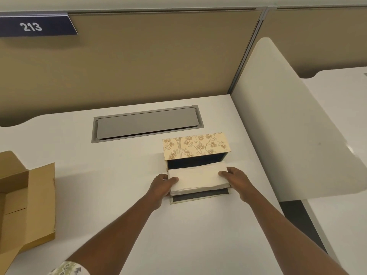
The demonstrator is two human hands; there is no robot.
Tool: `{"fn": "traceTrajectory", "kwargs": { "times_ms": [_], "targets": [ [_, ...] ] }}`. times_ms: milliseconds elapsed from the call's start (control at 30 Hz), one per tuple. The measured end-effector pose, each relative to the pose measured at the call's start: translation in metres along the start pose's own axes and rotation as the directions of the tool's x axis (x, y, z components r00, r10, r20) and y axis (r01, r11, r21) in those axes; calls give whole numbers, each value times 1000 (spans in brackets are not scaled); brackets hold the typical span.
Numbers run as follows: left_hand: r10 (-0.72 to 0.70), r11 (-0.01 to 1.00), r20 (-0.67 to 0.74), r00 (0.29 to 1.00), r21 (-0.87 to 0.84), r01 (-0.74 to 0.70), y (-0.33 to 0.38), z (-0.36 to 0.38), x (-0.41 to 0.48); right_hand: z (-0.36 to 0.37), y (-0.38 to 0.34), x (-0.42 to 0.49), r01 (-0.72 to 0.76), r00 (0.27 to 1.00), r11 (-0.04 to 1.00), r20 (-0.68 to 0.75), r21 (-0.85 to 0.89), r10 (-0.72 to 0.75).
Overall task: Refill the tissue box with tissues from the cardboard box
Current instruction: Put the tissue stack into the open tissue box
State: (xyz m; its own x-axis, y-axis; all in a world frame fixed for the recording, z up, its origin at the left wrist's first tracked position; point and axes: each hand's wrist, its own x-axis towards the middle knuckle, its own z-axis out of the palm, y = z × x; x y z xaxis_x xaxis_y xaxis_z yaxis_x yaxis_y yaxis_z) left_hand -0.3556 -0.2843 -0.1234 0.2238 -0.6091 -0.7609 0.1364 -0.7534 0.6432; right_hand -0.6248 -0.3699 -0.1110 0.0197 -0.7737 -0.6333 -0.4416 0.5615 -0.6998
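A floral beige tissue box lies on the white desk with its near side open and its dark inside showing. Its flap lies flat on the desk in front of it. A stack of white tissues sits at the opening, its far edge partly inside the box. My left hand grips the stack's left end and my right hand grips its right end, thumbs on top. The brown cardboard box stands open at the desk's left edge; its contents are hidden.
A grey cable hatch is set into the desk behind the tissue box. A white side divider stands close on the right, and tan partition panels close off the back. The desk's right edge drops to dark floor.
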Motion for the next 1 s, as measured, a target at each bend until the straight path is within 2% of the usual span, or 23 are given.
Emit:
{"fn": "traceTrajectory", "kwargs": {
  "times_ms": [267, 533, 667, 767, 833, 900, 1000],
  "targets": [
    [2, 998, -24, 1000, 63, 0, 5, 3, -2, 1, 12, 5, 4, 999, 997, -50, -74, -8],
    [-10, 992, -44, 999, 125, 16, 3, 3, -5, 5, 19, 2, 60, 992, 987, -99, -149, -75],
    [-7, 988, -74, 997, 150, 19, 6, 5, -8, 10, 13, -12, 101, 962, 949, -214, -297, -170],
    [89, 954, -154, 984, 296, -40, 10, 3, -15, 23, 11, -37, 267, 845, 835, -299, -481, -443],
    [247, 895, -241, 939, 429, -125, 15, 0, -22, 39, 17, -54, 409, 745, 674, -202, -615, -636],
    [455, 811, -306, 836, 530, -247, 23, -5, -28, 58, 27, -65, 499, 692, 502, -25, -706, -722],
    [694, 640, -287, 660, 666, -384, 43, -10, -33, 84, 45, -70, 538, 683, 330, 172, -776, -709]
  ]
}}
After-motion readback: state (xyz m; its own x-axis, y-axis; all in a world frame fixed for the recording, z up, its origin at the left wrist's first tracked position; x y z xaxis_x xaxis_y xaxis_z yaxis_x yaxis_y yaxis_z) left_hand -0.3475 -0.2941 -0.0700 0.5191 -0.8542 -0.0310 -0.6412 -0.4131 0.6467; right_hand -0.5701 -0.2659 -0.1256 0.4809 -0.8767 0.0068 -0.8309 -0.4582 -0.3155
